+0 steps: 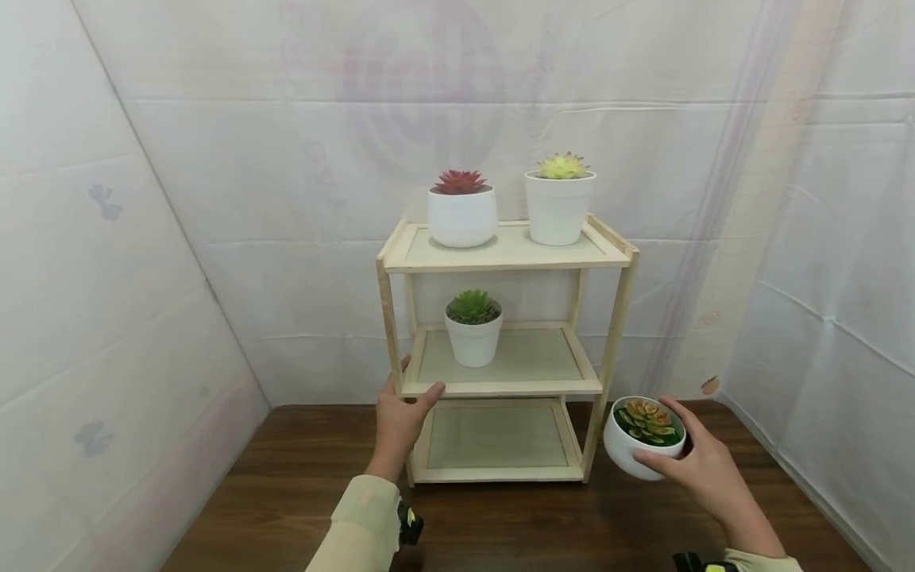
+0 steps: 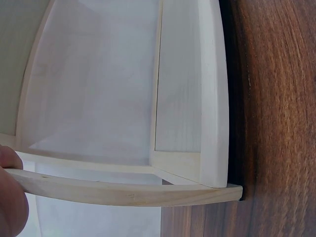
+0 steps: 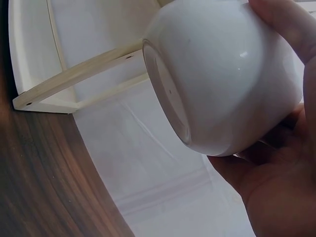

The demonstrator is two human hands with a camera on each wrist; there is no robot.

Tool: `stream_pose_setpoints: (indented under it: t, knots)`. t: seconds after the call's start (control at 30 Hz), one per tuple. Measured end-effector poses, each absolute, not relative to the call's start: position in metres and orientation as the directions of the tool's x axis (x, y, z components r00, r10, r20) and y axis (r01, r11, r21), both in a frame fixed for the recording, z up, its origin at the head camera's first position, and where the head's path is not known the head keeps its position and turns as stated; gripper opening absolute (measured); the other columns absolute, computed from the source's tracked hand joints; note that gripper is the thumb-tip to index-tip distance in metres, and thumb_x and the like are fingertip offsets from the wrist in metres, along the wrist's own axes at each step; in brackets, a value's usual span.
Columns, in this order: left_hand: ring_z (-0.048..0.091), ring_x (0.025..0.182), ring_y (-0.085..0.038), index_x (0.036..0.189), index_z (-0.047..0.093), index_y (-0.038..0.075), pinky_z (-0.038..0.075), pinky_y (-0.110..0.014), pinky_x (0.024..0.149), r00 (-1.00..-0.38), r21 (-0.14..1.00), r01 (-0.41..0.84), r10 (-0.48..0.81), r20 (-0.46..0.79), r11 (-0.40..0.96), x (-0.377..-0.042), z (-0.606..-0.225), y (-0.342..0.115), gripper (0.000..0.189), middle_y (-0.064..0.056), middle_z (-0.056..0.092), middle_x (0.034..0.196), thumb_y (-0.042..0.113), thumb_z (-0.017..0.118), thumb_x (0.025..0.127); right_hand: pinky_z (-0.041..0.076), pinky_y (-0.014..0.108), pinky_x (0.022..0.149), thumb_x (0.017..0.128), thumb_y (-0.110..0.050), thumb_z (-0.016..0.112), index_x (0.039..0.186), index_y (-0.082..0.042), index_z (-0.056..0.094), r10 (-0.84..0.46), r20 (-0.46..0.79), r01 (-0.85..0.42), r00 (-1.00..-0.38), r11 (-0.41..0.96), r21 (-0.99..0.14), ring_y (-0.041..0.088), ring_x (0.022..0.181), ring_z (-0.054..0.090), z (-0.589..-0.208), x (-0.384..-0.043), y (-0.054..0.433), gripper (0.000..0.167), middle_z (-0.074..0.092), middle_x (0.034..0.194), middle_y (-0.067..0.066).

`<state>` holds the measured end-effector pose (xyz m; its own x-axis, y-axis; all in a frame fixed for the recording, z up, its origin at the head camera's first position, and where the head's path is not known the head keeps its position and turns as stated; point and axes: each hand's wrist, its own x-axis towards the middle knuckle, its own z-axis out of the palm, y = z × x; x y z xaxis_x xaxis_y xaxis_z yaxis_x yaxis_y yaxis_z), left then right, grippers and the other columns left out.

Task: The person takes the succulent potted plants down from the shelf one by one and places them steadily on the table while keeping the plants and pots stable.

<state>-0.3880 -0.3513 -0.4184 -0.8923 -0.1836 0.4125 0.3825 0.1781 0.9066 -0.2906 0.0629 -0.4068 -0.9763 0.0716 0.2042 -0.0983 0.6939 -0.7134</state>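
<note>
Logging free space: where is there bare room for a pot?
Bottom shelf, between the front posts: bare. Middle shelf: free right of the green succulent. Top shelf: crowded by the red succulent and yellow one, narrow gap between.

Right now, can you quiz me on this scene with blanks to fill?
The pot in the right hand is coloured ____.
In the head view, the left hand grips the rack's ____ side.
The red plant stands one shelf ____ the green plant.

Missing words: white; left; above.
</note>
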Motion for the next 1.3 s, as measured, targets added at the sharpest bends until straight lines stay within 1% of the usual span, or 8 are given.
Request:
stream_pose_setpoints:
  t: [0.1,0.27,0.63,0.9,1.13,1.3]
  knots:
    - [0.055,0.125,-0.026,0.146,0.041,0.019,0.046,-0.049,0.102,-0.893,0.907,0.382,-0.185,0.411,0.176,-0.387,-0.419,-0.351,0.085,-0.008,0.054,0.137,0.041,0.082,0.075,0.048,0.039,0.074,0.080,-0.051,0.074,0.156,-0.019,0.017,0.084,0.195,-0.081,-0.977,0.701,-0.709,0.040,0.113,0.056,-0.410,-0.292,0.063,0.100,0.049,0.135,0.030]
    - [0.055,0.125,-0.026,0.146,0.041,0.019,0.047,-0.049,0.101,-0.892,0.907,0.381,-0.186,0.411,0.178,-0.386,-0.419,-0.351,0.084,-0.008,0.054,0.138,0.042,0.082,0.075,0.049,0.044,0.078,0.079,-0.053,0.074,0.156,-0.019,0.016,0.104,0.188,-0.062,-0.977,0.699,-0.712,0.043,0.116,0.054,-0.414,-0.293,0.063,0.102,0.048,0.136,0.031]
    - [0.054,0.126,-0.026,0.146,0.041,0.020,0.046,-0.049,0.102,-0.901,0.914,0.370,-0.177,0.397,0.167,-0.385,-0.417,-0.351,0.084,-0.008,0.053,0.138,0.041,0.082,0.076,0.047,0.048,0.084,0.078,-0.055,0.075,0.156,-0.015,0.017,0.163,0.180,-0.022,-0.970,0.679,-0.734,0.043,0.121,0.049,-0.422,-0.299,0.061,0.105,0.046,0.140,0.030]
    - [0.054,0.126,-0.027,0.147,0.040,0.017,0.046,-0.050,0.102,-0.897,0.909,0.377,-0.175,0.406,0.175,-0.385,-0.417,-0.351,0.086,-0.008,0.054,0.138,0.042,0.082,0.076,0.045,0.056,0.090,0.079,-0.056,0.074,0.156,-0.011,0.014,0.177,0.175,-0.007,-0.968,0.682,-0.732,0.045,0.125,0.047,-0.428,-0.304,0.060,0.108,0.043,0.142,0.031]
    - [0.054,0.126,-0.027,0.147,0.040,0.017,0.046,-0.050,0.101,-0.896,0.909,0.378,-0.177,0.407,0.179,-0.385,-0.417,-0.350,0.086,-0.008,0.054,0.138,0.043,0.081,0.076,0.046,0.057,0.090,0.079,-0.058,0.073,0.156,-0.009,0.013,0.190,0.183,-0.003,-0.964,0.686,-0.727,0.047,0.123,0.048,-0.434,-0.309,0.059,0.109,0.043,0.141,0.033]
    - [0.055,0.125,-0.026,0.146,0.040,0.020,0.047,-0.049,0.101,-0.895,0.907,0.378,-0.178,0.409,0.184,-0.386,-0.416,-0.350,0.084,-0.008,0.055,0.137,0.042,0.081,0.076,0.046,0.058,0.088,0.077,-0.059,0.073,0.155,-0.008,0.017,0.206,0.227,-0.018,-0.952,0.702,-0.712,0.049,0.120,0.051,-0.438,-0.314,0.057,0.109,0.045,0.138,0.035]
